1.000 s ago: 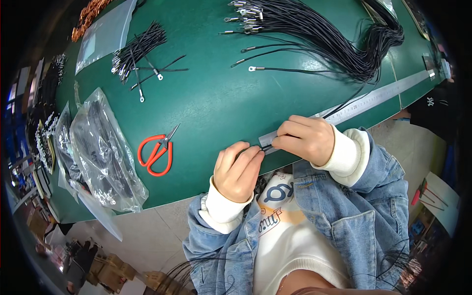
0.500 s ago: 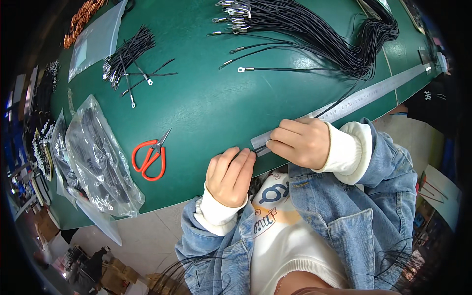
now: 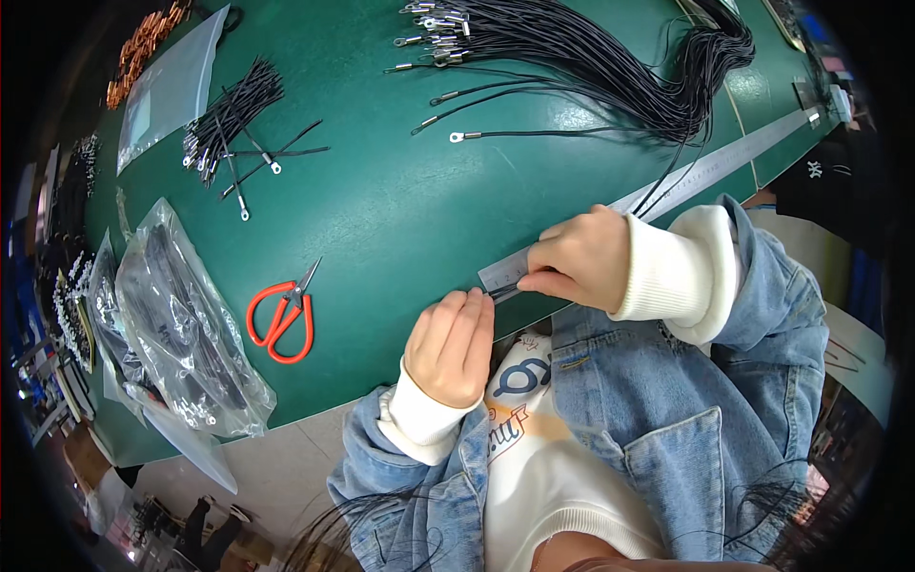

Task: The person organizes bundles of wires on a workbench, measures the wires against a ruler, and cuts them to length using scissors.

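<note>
A steel ruler (image 3: 710, 172) lies slantwise along the near edge of the green table. At its near end, a short stretch of black cable (image 3: 503, 289) runs between my two hands. My right hand (image 3: 583, 262) is closed over the ruler, thumb and fingers pinching the cable. Past that hand, black strands trail along the ruler toward the big bundle. My left hand (image 3: 448, 348) rests by the ruler's end with its fingers pressed together at the cable's tip; the fingers hide the tip itself.
A long bundle of black cables (image 3: 591, 57) with metal ring terminals spreads across the far side. Short terminal-ended cables (image 3: 238, 119) are piled at the left. Red-handled scissors (image 3: 282, 315) lie left of my hands, near a clear plastic bag (image 3: 186, 319) of black cables. Copper-coloured parts (image 3: 143, 52) sit far left.
My right hand has turned, its thumb now stretched along the cable. Two strands show beyond it instead of one. The whole view has shifted slightly; my left hand stays at the ruler's end.
</note>
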Tool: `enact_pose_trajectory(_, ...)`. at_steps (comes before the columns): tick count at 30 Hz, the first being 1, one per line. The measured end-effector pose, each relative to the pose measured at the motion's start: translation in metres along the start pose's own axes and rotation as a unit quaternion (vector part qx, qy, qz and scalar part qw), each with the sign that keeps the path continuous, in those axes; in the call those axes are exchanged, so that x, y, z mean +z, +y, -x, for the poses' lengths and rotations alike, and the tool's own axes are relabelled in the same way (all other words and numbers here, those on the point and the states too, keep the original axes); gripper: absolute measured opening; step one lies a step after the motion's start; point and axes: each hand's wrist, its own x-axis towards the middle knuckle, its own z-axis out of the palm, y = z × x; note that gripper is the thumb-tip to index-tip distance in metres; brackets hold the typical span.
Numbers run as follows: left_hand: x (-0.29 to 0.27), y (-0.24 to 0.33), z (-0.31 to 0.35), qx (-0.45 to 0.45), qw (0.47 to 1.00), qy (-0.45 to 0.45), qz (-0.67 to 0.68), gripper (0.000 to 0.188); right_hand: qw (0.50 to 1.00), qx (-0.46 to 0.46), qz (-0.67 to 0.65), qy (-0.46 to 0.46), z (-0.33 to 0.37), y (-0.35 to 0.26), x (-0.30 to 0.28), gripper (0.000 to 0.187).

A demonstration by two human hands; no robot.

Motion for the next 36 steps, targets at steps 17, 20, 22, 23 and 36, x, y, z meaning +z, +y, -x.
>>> enact_pose_trajectory(17, -0.001, 0.005, 0.002, 0.035, 0.997, -0.029, -0.064, 0.034, 0.946, 0.201, -0.186, -0.173, -0.023, -0.007, -0.019, 0.010)
enact_pose_trajectory(20, -0.002, 0.004, 0.002, 0.039, 0.997, -0.025, -0.063, 0.034, 0.950, 0.200, -0.180, -0.157, -0.014, -0.001, -0.020, 0.009)
enact_pose_trajectory(22, -0.002, 0.002, 0.001, 0.036, 0.998, -0.020, -0.057, 0.033, 0.960, 0.193, -0.159, -0.124, -0.007, 0.004, -0.022, 0.009)
enact_pose_trajectory(23, -0.002, 0.002, 0.001, 0.030, 0.998, -0.016, -0.048, 0.033, 0.966, 0.189, -0.139, -0.107, -0.003, 0.006, -0.022, 0.008)
enact_pose_trajectory(36, -0.002, 0.004, -0.003, 0.017, 0.999, -0.029, -0.038, 0.025, 0.963, 0.210, -0.164, -0.042, 0.031, 0.038, -0.025, 0.009)
